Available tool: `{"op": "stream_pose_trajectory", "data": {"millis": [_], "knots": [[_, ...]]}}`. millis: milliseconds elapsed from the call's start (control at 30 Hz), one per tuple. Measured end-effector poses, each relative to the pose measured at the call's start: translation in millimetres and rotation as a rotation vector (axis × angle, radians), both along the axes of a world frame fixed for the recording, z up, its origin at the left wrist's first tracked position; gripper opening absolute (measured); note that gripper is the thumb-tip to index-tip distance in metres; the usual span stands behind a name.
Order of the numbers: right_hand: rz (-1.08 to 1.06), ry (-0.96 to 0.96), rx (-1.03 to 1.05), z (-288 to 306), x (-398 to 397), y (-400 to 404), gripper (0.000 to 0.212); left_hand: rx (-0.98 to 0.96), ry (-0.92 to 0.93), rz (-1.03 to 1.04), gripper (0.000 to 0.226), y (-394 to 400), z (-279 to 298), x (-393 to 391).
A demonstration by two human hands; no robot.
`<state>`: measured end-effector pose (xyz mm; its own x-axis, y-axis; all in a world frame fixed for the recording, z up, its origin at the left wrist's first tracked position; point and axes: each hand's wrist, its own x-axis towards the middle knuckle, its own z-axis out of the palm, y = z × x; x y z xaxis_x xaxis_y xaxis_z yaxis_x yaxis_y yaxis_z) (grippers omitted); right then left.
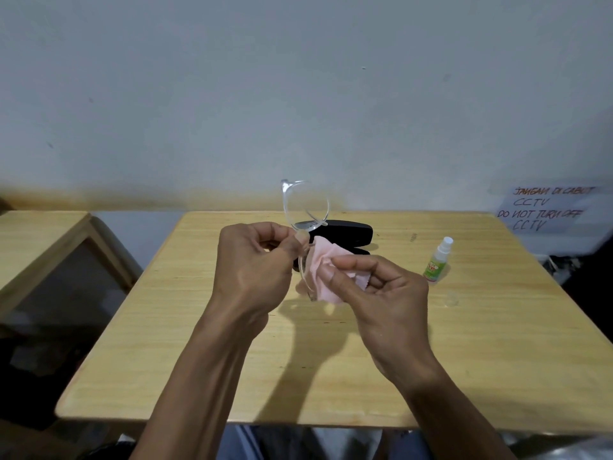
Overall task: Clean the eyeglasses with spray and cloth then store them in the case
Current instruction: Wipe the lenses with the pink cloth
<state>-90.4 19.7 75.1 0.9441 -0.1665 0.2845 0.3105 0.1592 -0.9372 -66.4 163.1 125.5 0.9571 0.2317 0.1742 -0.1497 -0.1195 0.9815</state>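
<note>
I hold clear-framed eyeglasses (pixel 288 207) upright above the wooden table (pixel 205 360). My left hand (pixel 255 270) pinches them at the bridge, one lens standing above my fingers. A pink cloth (pixel 323 263) covers the lower lens, and my right hand (pixel 374 287) pinches that cloth against it. Behind my hands lies the black case (pixel 351 232), open, partly hidden by the cloth and glasses. A small spray bottle (pixel 437 260) with a white cap and green label stands to the right of the case.
A second wooden table (pixel 36 237) stands at the left with a dark gap between. A handwritten paper sign (pixel 547 209) hangs on the wall at the right. The grey wall rises right behind the table's far edge.
</note>
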Motion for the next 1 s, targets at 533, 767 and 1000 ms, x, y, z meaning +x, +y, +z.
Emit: {"op": "stream_pose_trajectory", "data": {"millis": [533, 767, 1000], "knots": [[0.001, 0.057, -0.073, -2, -2, -2, 0.012, 0.004, 0.003, 0.021, 0.023, 2, 0, 2], [-0.018, 0.062, 0.054, 12, 8, 4, 0.018, 0.032, -0.004, 0.012, 0.023, -11, -1, -1], [0.013, 0.078, -0.066, -1, -3, 5, 0.018, -0.022, 0.004, 0.03, 0.017, -9, 2, 2]]}}
